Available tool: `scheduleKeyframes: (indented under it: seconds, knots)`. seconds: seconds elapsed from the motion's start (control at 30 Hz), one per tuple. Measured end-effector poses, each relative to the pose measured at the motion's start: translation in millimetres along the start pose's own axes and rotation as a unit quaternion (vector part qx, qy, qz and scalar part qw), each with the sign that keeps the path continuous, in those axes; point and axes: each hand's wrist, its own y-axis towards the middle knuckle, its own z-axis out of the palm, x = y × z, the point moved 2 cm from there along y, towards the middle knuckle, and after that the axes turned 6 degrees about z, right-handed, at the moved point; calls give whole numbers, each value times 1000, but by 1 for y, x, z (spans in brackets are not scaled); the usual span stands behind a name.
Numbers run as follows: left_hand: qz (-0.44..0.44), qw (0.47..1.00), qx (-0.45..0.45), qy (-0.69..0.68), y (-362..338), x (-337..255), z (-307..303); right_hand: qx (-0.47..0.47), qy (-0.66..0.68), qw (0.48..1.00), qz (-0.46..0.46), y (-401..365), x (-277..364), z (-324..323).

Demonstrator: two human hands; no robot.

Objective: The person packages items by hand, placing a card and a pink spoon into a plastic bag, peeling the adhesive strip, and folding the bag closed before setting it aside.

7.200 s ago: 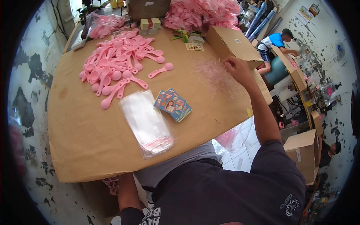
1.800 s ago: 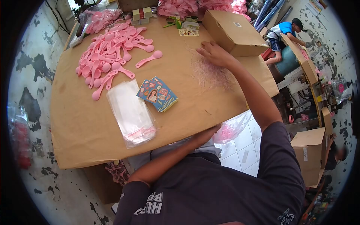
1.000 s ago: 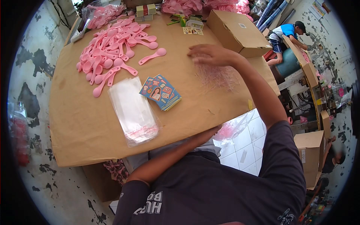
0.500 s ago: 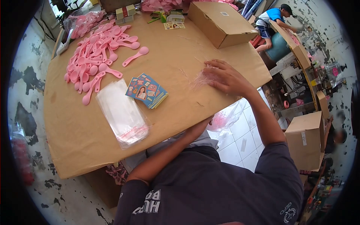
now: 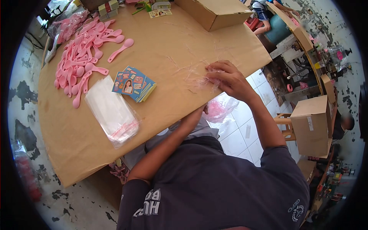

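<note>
My right hand (image 5: 227, 78) rests on the brown paper-covered table (image 5: 168, 42) near its front edge. Its fingers are curled over a tuft of thin clear-pink plastic strands (image 5: 199, 78); a few loose strands trail behind towards the box. My left hand (image 5: 200, 113) reaches up to the table's edge just below the right hand and is mostly hidden under it, so I cannot see what it holds. A clear bag with pink contents (image 5: 220, 109) hangs right beside it under the edge.
A heap of pink spoons (image 5: 80, 50) lies at the far left, with a stack of printed cards (image 5: 132, 82) and a stack of clear bags (image 5: 111, 111) nearer me. A cardboard box (image 5: 214, 11) sits at the back. Another box (image 5: 312, 124) stands on the floor to the right, with other people beyond.
My right hand has dragged the strands from beside the cardboard box to the table's front edge. My left arm has come up under that edge.
</note>
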Motion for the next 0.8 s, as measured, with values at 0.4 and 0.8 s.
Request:
scheduleKeyframes:
  seconds: [0.4, 0.8]
  knots:
    - [-54, 991, -9, -121, -5, 14, 1, -49, -37, 998, 13, -63, 29, 1]
    - [-14, 999, -10, -26, -15, -25, 21, 217, -84, 960, 154, -67, 29, -2]
